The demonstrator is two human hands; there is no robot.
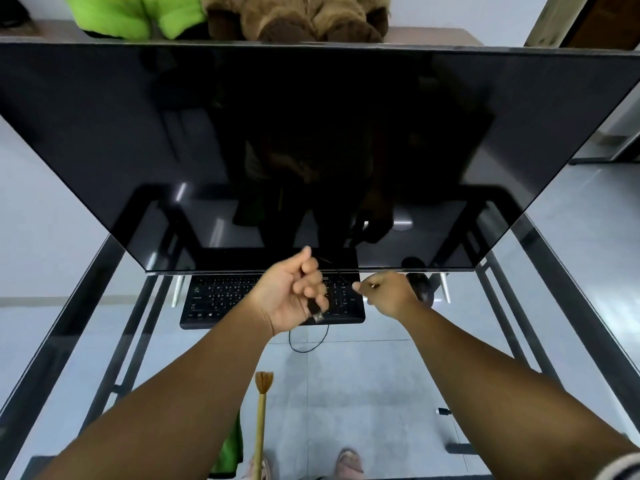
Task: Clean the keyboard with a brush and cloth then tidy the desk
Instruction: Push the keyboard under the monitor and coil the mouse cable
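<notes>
A black keyboard (221,299) lies on the glass desk (398,375) under the lower edge of a big dark monitor (311,143). My left hand (294,296) hovers over the keyboard's middle and grips its thin black cable, with the USB plug (316,313) sticking out below the fingers. A loop of cable (308,341) hangs toward the front. My right hand (388,292) pinches the same thin cable near the keyboard's right end. A wooden brush (262,410) with tan bristles lies on the glass near the front edge. No cloth is visible.
A black mouse (420,285) sits behind my right hand. A small black dongle (444,411) lies on the glass at right. Stuffed toys, green (138,15) and brown (298,15), sit behind the monitor. Feet and floor show through the glass.
</notes>
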